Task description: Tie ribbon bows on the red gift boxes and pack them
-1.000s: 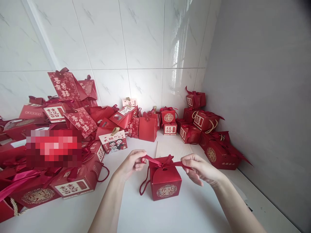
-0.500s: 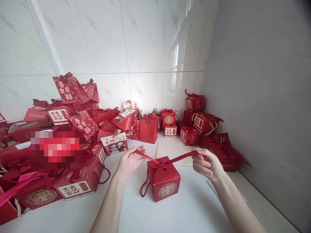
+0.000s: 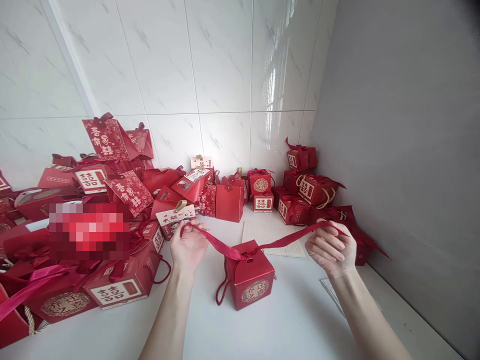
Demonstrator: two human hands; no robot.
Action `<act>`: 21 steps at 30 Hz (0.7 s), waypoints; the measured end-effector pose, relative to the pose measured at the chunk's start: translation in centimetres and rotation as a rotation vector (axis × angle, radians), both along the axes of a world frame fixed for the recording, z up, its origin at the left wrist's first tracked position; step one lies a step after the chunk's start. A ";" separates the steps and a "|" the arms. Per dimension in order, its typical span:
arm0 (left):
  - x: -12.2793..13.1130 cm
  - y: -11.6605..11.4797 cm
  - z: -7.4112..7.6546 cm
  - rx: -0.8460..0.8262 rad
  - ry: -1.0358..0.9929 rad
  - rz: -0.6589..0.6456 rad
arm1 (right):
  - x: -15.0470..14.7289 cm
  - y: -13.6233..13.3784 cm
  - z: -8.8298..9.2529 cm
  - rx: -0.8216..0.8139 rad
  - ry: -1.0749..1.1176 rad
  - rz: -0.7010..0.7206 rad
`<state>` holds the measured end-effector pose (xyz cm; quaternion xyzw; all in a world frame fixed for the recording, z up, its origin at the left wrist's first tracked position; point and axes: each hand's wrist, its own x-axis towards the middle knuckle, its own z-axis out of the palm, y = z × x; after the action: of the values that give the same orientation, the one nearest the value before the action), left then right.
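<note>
A red gift box [image 3: 252, 282] with a round gold emblem stands on the white table [image 3: 225, 330]. A dark red ribbon [image 3: 221, 247] passes through the hole at its top, and its two ends stretch out to either side. My left hand [image 3: 187, 247] is closed on the left end, pinching it between thumb and fingers. On the other side my right hand [image 3: 332, 247] grips the right end, with a short tail past the fingers. The ribbon sags a little on the left. A braided red cord handle [image 3: 222, 290] hangs at the box's left side.
Red gift boxes [image 3: 120, 290] and bags are heaped on the left. More boxes [image 3: 318, 190] are stacked in the right corner, with a plain red bag [image 3: 228, 202] at the back. A lined paper sheet [image 3: 273, 235] lies behind the box. A grey wall [image 3: 405, 150] borders the right.
Both hands have moved further apart and the ribbon is drawn out longer on both sides. At the box's hole, the crossed knot looks looser. The box has turned slightly.
</note>
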<state>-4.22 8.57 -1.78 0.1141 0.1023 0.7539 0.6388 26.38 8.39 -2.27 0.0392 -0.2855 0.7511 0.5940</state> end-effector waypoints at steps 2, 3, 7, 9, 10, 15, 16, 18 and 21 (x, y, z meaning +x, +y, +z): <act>-0.2 0.0 0.1 0.005 -0.033 0.031 | 0.0 -0.1 0.1 -0.015 0.006 -0.039; -0.3 0.0 0.1 0.001 -0.047 0.048 | 0.1 -0.2 0.1 -0.023 0.003 -0.059; -0.3 -0.1 0.1 -0.034 -0.039 0.114 | 0.1 -0.3 0.3 -0.046 -0.058 -0.145; -0.1 -0.2 0.2 -0.018 0.011 0.130 | -0.1 -0.2 0.5 -0.050 -0.127 -0.193; 0.1 -0.3 0.4 0.000 0.039 0.130 | -0.4 -0.1 0.7 -0.046 -0.165 -0.220; 2.1 -0.5 3.1 0.094 0.249 0.082 | -3.7 0.8 3.0 0.058 -0.332 -0.325; 2.8 -0.5 4.0 0.121 0.326 0.075 | -4.6 1.0 3.9 0.095 -0.365 -0.329; 4.2 -0.3 5.7 0.214 0.534 0.083 | -6.4 1.1 5.8 0.175 -0.424 -0.332; 6.3 0.2 7.7 0.380 0.912 0.186 | -8.5 0.8 8.4 0.284 -0.489 -0.353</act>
<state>2.12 8.72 5.88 0.5367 0.2415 0.6866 0.4269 17.92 9.24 6.11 -0.1099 -0.5237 0.5766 0.6174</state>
